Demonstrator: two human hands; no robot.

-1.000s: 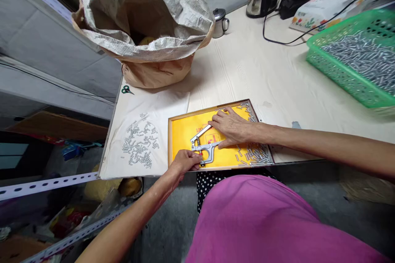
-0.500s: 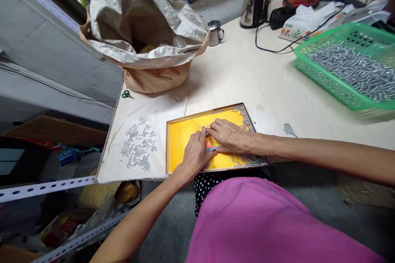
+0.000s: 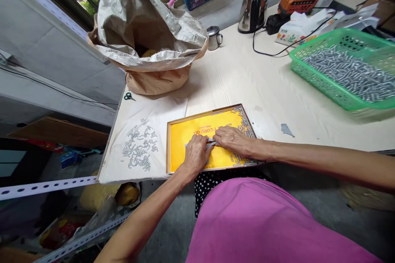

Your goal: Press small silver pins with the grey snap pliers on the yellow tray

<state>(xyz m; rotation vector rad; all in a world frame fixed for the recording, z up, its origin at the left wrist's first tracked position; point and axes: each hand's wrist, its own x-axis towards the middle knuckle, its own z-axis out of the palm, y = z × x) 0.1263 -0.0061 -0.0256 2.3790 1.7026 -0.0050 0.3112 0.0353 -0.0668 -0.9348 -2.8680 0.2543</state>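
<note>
Both my hands are over a shallow tray (image 3: 169, 148) with a yellow, printed bottom. My left hand (image 3: 196, 153) is closed at the tray's middle, its fingertips on thin pale blue-grey strips (image 3: 211, 143). Facing it, my right hand (image 3: 233, 141) has its fingers bent and pressed together at the strips' other end. What the strips belong to is hidden by my fingers. Small metal pins (image 3: 243, 121) lie scattered along the tray's right side, some under my right wrist. Many similar short pins (image 3: 140, 146) are spread on a white cloth (image 3: 114, 164) left of the tray.
A green basket (image 3: 321, 90) of metal pins stands at the right. A big open woven sack (image 3: 157, 80) is at the back left, near green-handled scissors (image 3: 128, 96). Behind are a metal cup (image 3: 213, 40), a steel kettle (image 3: 253, 6) and a black cable (image 3: 268, 53).
My hands have drawn the strips closer together, and the reddish patch between them no longer shows. My right hand has shifted slightly right and down. The view has tilted slightly.
</note>
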